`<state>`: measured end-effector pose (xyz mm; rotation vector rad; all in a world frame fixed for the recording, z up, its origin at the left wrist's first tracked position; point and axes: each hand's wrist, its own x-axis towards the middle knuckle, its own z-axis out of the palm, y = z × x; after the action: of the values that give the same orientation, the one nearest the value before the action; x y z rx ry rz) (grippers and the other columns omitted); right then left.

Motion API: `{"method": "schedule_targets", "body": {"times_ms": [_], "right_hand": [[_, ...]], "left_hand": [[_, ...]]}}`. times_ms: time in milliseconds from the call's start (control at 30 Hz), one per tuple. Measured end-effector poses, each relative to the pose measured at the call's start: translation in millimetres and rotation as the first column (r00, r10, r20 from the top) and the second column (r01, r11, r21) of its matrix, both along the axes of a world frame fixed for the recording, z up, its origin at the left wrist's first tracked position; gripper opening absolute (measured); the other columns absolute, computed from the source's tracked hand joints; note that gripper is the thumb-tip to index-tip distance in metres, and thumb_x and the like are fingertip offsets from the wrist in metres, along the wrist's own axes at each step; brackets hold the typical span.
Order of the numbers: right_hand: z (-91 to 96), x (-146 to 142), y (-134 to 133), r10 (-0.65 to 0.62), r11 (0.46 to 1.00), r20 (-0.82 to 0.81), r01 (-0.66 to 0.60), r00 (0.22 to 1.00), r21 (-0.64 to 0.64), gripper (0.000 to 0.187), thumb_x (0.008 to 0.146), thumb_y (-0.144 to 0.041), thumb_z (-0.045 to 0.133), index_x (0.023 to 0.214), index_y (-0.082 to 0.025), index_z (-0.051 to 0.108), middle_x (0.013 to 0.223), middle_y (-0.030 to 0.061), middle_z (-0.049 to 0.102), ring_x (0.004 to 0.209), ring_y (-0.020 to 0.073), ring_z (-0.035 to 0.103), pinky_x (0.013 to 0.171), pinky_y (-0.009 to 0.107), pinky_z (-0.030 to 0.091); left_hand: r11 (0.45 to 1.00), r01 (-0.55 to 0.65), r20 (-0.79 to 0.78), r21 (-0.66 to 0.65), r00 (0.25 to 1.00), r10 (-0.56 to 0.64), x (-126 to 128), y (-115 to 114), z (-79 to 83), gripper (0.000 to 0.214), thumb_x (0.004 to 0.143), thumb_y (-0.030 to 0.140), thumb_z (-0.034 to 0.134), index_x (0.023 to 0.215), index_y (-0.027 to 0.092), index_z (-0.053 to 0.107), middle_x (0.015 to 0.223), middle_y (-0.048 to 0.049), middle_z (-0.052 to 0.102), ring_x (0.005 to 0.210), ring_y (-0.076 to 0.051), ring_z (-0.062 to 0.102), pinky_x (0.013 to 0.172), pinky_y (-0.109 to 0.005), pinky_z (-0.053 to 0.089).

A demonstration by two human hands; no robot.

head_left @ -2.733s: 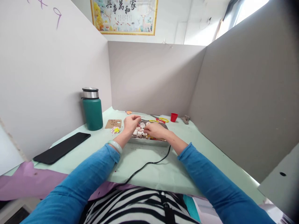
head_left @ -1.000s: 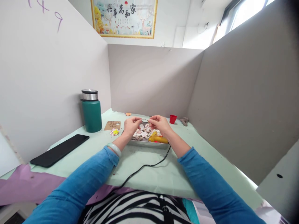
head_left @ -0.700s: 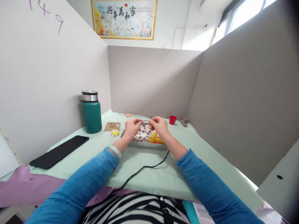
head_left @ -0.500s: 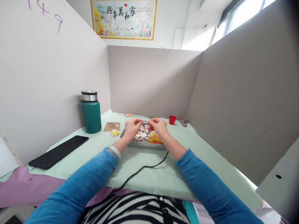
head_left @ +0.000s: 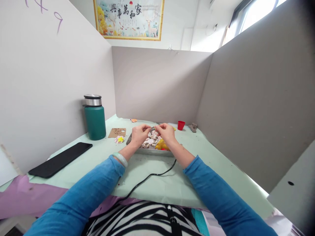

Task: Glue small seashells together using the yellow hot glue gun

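A metal tray (head_left: 150,151) of small shells and beads sits at the middle of the green table. Above it my left hand (head_left: 139,134) and my right hand (head_left: 167,132) meet fingertip to fingertip. Both pinch a tiny piece that is too small to name. A yellow glue gun (head_left: 161,145) lies in the tray under my right hand, and its black cord (head_left: 145,180) runs toward me.
A green flask (head_left: 94,118) stands at the left, a black phone (head_left: 60,159) lies nearer me. A brown card (head_left: 117,132) and a small flower piece (head_left: 119,139) lie left of the tray. A red cup (head_left: 181,125) sits behind. Cardboard walls enclose three sides.
My right hand left the glue gun in the tray and rose to meet my left hand above it. Over the last second both hands have held almost still.
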<state>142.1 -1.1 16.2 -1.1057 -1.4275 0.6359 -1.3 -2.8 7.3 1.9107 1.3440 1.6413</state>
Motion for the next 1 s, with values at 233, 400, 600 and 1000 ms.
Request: {"method": "schedule_targets", "body": {"times_ms": [233,400,600,1000], "right_hand": [[-5.7,2.1,5.8,-0.153,0.980,0.227,0.119,0.962,0.157,0.024,0.072,-0.042,0.057,0.073,-0.019,0.062,0.067,0.0007,0.066,0.062,0.0143,0.061,0.061,0.025,0.044],[-5.7,1.3,5.8,-0.170,0.978,0.265,0.128,0.949,0.166,0.025,0.071,-0.044,0.059,0.071,-0.019,0.062,0.067,0.0012,0.066,0.064,0.0151,0.060,0.061,0.025,0.044],[-5.2,1.3,4.2,-0.134,0.982,0.247,0.095,0.960,0.164,0.023,0.070,-0.041,0.062,0.074,-0.019,0.060,0.067,0.0002,0.065,0.062,0.0140,0.060,0.059,0.024,0.044],[-1.3,2.7,2.3,0.006,0.997,0.198,-0.021,0.980,0.074,0.028,0.078,-0.046,0.053,0.082,-0.018,0.057,0.069,0.0010,0.066,0.047,0.0106,0.057,0.049,0.022,0.042]], "left_hand": [[0.998,0.028,0.032,-0.054,0.999,-0.026,0.2,1.4,0.8,0.014,0.072,0.029,0.059,0.074,0.017,0.065,0.061,0.0007,0.064,0.047,-0.011,0.059,0.048,-0.020,0.043],[0.996,0.052,0.050,-0.072,0.998,-0.049,1.2,0.8,1.8,0.013,0.071,0.027,0.059,0.073,0.016,0.065,0.056,0.0010,0.061,0.047,-0.012,0.059,0.049,-0.021,0.044],[0.993,0.083,0.077,-0.079,0.994,-0.077,0.4,2.6,-0.3,0.013,0.069,0.027,0.059,0.072,0.016,0.065,0.057,0.0008,0.062,0.047,-0.012,0.059,0.049,-0.021,0.044],[0.992,0.069,0.132,-0.107,0.990,-0.055,-0.7,0.6,2.9,0.014,0.067,0.027,0.059,0.072,0.015,0.064,0.055,0.0002,0.061,0.045,-0.012,0.057,0.046,-0.021,0.043]]}}
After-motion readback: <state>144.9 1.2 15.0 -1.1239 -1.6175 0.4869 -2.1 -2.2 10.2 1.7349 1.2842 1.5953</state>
